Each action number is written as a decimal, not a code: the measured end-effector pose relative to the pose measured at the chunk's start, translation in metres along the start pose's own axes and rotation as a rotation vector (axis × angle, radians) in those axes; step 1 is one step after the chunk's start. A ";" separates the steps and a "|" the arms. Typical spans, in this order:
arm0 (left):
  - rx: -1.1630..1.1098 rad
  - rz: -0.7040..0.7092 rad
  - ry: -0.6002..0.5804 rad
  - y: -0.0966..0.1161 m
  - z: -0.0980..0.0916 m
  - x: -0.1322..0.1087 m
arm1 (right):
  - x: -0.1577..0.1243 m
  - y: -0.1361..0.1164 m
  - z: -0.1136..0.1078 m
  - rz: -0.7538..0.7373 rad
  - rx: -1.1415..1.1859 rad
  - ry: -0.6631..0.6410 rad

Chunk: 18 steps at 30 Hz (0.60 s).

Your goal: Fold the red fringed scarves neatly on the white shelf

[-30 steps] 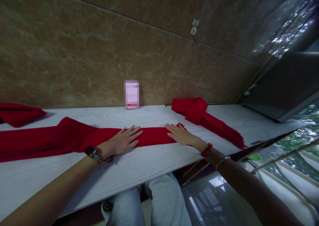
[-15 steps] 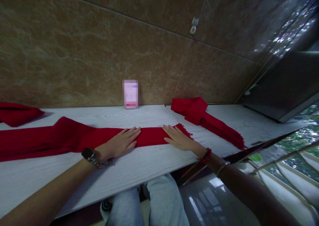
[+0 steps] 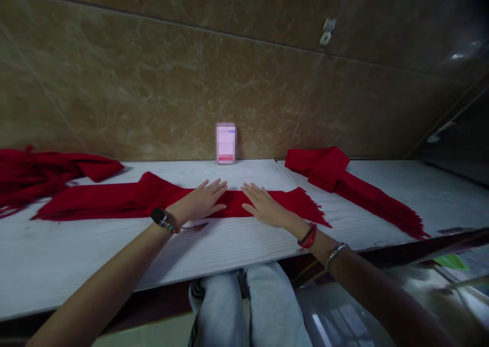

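Observation:
A long red scarf (image 3: pixel 103 200) lies folded lengthwise on the white wood-grain table (image 3: pixel 214 250), with fringe at its ends and a raised fold left of centre. My left hand (image 3: pixel 202 199) rests flat on its middle, fingers spread. Just to the right, my right hand (image 3: pixel 265 204) lies on the same scarf with fingers stretched out. A narrow strip of red cloth shows between the two hands. Neither hand grips anything.
Another red scarf (image 3: pixel 336 176) lies folded over at the back right, and a bunched red cloth (image 3: pixel 57 171) is at the back left. A phone (image 3: pixel 226 144) with a blurred screen leans on the brown marbled wall (image 3: pixel 171 92).
The view has shifted left, showing more cloth there. My right hand has slid left along the scarf, closer to my left hand. The scarf's right end now shows more beyond my hand.

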<state>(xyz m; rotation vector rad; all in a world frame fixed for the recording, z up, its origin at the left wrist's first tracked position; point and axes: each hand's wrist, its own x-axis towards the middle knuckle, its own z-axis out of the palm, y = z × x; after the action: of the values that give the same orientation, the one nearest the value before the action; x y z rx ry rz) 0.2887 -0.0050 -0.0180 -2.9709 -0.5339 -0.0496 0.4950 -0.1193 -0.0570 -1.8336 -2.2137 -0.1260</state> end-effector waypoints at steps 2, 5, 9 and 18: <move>0.068 -0.126 0.084 -0.029 -0.014 -0.028 | 0.004 -0.006 0.008 -0.024 -0.039 -0.042; 0.075 -0.348 0.234 -0.085 -0.020 -0.087 | -0.006 0.011 0.014 -0.030 -0.076 -0.047; -0.048 -0.569 0.156 -0.142 0.013 -0.168 | -0.025 0.050 0.016 -0.050 -0.081 -0.012; -0.082 -0.516 0.070 -0.152 0.012 -0.208 | -0.010 0.049 0.001 -0.094 -0.094 -0.049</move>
<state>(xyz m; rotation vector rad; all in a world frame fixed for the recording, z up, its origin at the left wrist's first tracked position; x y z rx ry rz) 0.0411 0.0657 -0.0237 -2.8060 -1.2965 -0.2253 0.5445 -0.1190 -0.0659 -1.7985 -2.3657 -0.2086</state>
